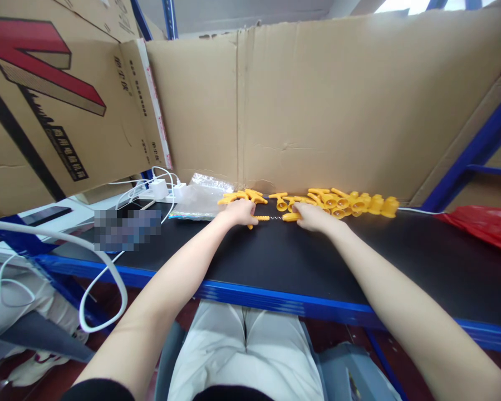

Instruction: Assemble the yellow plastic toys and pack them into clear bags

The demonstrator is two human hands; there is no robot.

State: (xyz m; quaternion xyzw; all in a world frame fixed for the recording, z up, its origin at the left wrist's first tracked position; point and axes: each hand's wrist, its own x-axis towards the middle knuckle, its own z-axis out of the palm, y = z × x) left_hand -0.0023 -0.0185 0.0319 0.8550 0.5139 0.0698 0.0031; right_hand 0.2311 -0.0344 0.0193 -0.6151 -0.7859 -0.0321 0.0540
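Over the black tabletop (275, 262), my left hand (240, 213) is closed around a yellow plastic T-handle with a ribbed shaft (263, 218), which points right. A thin coiled metal wire (276, 218) spans the gap to a yellow tubular plastic piece (290, 217). My right hand (313, 216) grips that piece from the right. Behind my left hand lie several yellow T-handles (250, 195). More yellow parts with round cup ends (338, 203) are heaped behind and beside my right hand, some partly hidden by it.
A silvery plastic bag (200, 196) lies left of the handles. White cables and chargers (158, 189) crowd the left, with one cable looping over the blue front edge (275, 298). Cardboard (317, 111) walls the back. A red bag (480, 225) sits far right.
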